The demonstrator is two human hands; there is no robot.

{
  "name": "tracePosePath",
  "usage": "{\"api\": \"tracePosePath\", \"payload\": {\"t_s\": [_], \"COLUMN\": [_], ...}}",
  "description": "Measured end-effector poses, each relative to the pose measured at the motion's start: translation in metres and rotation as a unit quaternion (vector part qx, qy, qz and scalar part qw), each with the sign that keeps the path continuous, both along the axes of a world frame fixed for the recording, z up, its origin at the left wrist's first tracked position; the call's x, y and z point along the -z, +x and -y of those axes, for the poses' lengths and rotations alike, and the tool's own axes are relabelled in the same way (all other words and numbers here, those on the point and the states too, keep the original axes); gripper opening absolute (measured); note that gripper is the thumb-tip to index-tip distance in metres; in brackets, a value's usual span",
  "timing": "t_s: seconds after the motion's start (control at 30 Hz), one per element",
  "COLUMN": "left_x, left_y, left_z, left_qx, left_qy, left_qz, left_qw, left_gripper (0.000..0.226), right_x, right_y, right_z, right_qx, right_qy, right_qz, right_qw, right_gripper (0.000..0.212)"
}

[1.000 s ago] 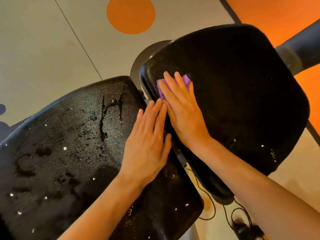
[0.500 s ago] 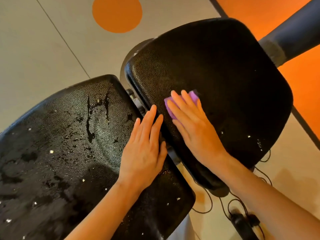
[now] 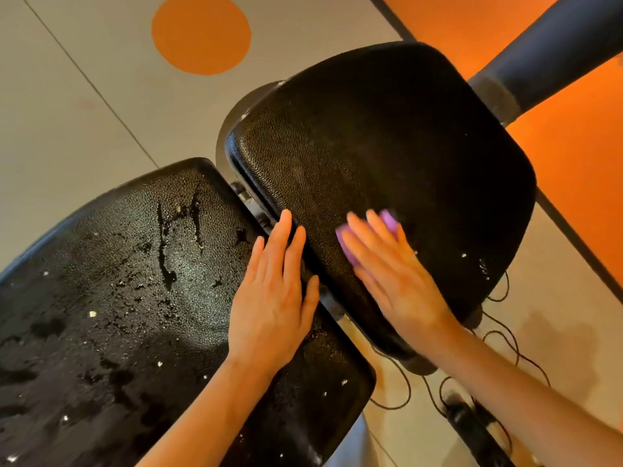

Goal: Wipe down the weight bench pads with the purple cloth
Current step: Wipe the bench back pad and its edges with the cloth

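Right hand (image 3: 394,274) slid purple cloth (image 3: 387,220) rightward across seat pad (image 3: 387,146), fingers flat pressing it; left hand (image 3: 273,291) flat, bracing wet back pad (image 3: 118,281).

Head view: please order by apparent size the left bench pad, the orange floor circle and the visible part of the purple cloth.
1. left bench pad, though nearest the camera
2. orange floor circle
3. purple cloth, mostly hidden under the right hand
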State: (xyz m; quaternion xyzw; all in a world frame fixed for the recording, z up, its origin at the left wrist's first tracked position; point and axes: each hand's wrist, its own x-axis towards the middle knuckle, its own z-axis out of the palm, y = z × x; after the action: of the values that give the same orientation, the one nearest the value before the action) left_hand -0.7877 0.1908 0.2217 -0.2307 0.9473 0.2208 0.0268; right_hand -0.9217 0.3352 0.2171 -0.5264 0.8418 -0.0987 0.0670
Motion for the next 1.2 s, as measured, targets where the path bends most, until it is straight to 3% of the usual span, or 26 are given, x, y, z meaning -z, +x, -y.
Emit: {"api": "tracePosePath", "payload": {"t_s": [0.1, 0.3, 0.53, 0.73, 0.97, 1.13, 1.2], "left_x": [0.002, 0.005, 0.004, 0.008, 0.006, 0.007, 0.008], "left_y": [-0.001, -0.002, -0.003, -0.006, -0.006, -0.005, -0.005], "left_z": [-0.001, -0.002, -0.006, -0.025, -0.023, -0.024, -0.024], "left_qx": [0.000, 0.004, -0.015, -0.012, -0.019, -0.018, -0.018], "left_qy": [-0.015, -0.036, -0.021, -0.018, -0.002, -0.014, -0.017], "left_qz": [-0.005, 0.002, 0.003, -0.010, -0.012, -0.012, -0.014], "left_qw": [1.000, 0.999, 1.000, 1.000, 1.000, 1.000, 1.000], "left_gripper": [0.068, 0.083, 0.089, 0.087, 0.087, 0.086, 0.086], "right_x": [0.002, 0.000, -0.007, 0.006, -0.002, 0.009, 0.012], "right_y": [0.005, -0.065, -0.003, -0.075, -0.023, -0.105, -0.106], "right_z": [-0.018, 0.105, -0.035, 0.070, -0.040, 0.063, 0.063], "right_qx": [-0.022, 0.054, 0.033, 0.103, 0.026, 0.087, 0.118], "right_qy": [-0.005, -0.037, -0.001, -0.061, -0.041, -0.073, -0.070], "right_qz": [-0.011, 0.024, 0.007, 0.066, 0.063, 0.059, 0.075], "right_qw": [1.000, 0.998, 0.999, 0.991, 0.997, 0.992, 0.988], "right_gripper": [0.050, 0.045, 0.043, 0.043, 0.045, 0.043, 0.044]}}
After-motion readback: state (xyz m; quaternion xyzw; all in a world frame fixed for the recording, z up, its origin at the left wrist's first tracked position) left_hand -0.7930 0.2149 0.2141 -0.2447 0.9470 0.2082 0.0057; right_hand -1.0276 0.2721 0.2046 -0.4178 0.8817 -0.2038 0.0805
